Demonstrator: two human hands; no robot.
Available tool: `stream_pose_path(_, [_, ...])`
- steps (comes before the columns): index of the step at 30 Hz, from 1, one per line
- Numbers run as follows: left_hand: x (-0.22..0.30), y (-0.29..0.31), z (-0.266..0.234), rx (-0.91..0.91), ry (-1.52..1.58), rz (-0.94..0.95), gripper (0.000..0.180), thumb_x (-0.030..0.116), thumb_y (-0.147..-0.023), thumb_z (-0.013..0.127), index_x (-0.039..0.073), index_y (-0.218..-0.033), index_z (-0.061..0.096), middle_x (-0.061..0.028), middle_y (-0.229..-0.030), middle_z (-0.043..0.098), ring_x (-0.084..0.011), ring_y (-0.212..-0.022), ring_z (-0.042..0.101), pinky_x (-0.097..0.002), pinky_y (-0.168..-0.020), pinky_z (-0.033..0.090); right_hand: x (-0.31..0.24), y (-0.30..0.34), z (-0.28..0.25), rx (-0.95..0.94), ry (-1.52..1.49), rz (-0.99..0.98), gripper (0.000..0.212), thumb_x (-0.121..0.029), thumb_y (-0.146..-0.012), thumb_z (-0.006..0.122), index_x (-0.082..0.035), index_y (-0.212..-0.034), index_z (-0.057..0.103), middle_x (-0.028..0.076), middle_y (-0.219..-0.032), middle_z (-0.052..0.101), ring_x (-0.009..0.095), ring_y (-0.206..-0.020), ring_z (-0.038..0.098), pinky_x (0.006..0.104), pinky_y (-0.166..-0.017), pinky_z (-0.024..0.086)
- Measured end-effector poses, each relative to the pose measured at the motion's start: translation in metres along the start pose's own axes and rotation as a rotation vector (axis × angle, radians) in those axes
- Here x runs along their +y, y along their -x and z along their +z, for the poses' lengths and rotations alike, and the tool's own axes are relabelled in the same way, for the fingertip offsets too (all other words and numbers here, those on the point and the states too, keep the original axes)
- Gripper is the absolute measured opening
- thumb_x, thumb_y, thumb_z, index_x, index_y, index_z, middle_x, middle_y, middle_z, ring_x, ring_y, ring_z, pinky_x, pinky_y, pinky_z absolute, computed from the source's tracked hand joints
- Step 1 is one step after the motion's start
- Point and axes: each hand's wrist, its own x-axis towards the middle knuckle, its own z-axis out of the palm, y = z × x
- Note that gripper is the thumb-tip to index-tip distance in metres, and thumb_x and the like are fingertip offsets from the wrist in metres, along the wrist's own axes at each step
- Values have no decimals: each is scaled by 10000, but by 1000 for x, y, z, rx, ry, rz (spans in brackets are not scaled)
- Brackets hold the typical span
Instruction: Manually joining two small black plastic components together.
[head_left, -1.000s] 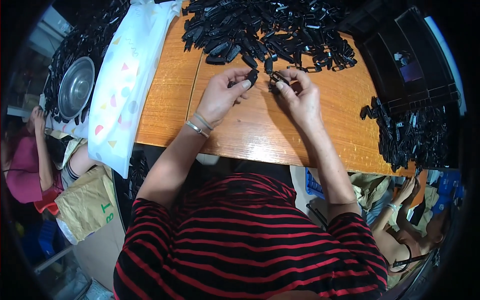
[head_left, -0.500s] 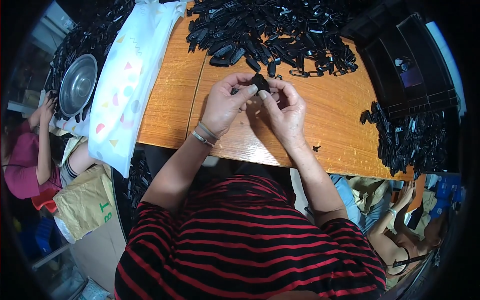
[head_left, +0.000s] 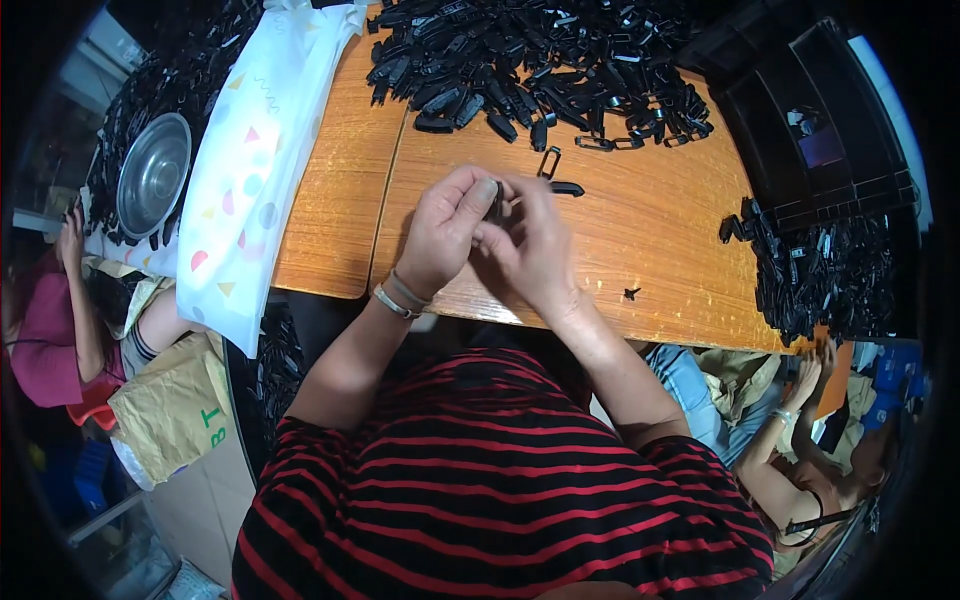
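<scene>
Over the middle of the wooden table, my left hand pinches a small black plastic part between thumb and fingers. Beside it, my right hand has its fingers curled in toward that part, blurred by motion. Whatever its fingertips grip is hidden. Just beyond the right knuckles lie a black rectangular ring and a slim black plastic piece, partly covered by the hand.
A large heap of black plastic parts fills the table's far side. At right, another pile sits by a black crate. Left are a patterned white bag and a metal bowl. People sit on both sides. A tiny black piece lies nearby.
Both hands have drawn slightly nearer to me, the right one also leftward. The dark part held up between them now sits lower in the left fingers. A ring and slim piece now show beyond the right hand.
</scene>
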Motion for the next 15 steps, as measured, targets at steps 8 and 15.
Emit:
stream_pose_path(8, [26,30,-17,47,-13,-134,274,247,-1005,450,36,-899,590,10,-778,565,-54,-690,505,-196,-617,417,-29,6,12,-201,-166,53,407,-180,-838,711,-27,-1159,513,116,-845,605,232,-758,631,324,-658,500])
stream_pose_path(15, [66,130,-96,91,-856,-347,311,234,-985,465,12,-805,588,-36,-628,537,-103,-557,498,-262,-525,398,25,-10,-36,-165,183,-137,227,-170,-811,723,-39,-991,677,131,-867,635,253,-746,637,349,-671,511])
